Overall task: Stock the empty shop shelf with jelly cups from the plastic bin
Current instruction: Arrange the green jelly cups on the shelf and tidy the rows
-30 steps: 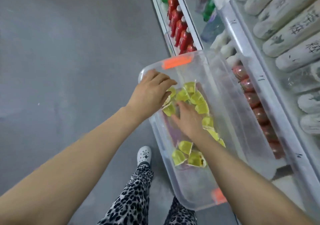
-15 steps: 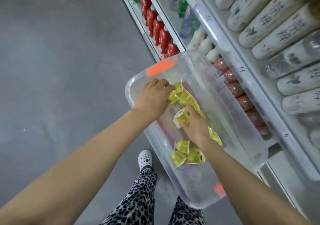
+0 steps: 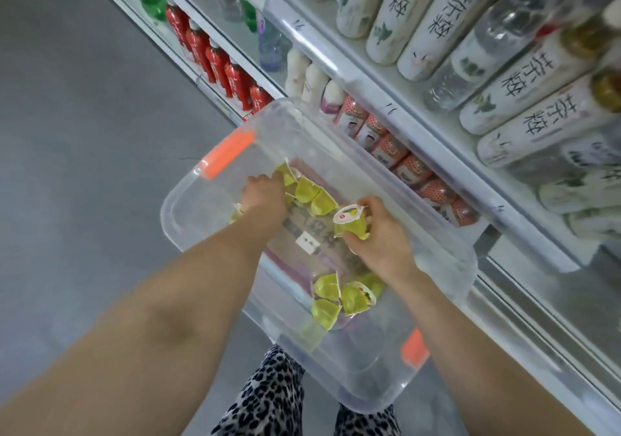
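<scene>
Beside stocked shop shelving point(image 3: 420, 126), two hands work inside a clear plastic bin point(image 3: 168, 214) of yellow-green jelly cups point(image 3: 312, 193).

The shelving runs along the right, with white-labelled bottles point(image 3: 420, 19) on an upper level and red bottles point(image 3: 218, 62) lower down. The plastic bin, with an orange latch point(image 3: 226, 153) at each end, lies lengthwise against the shelf front (what bears it does not show). The left hand point(image 3: 263, 192) reaches to the far end, fingers curled down among the jelly cups there; whether it grips one I cannot tell. The right hand point(image 3: 383, 237), mid-bin, pinches a single cup point(image 3: 349, 224) between thumb and fingers, its white lid facing up. A near cluster point(image 3: 353, 301) of cups lies by the right wrist.
</scene>
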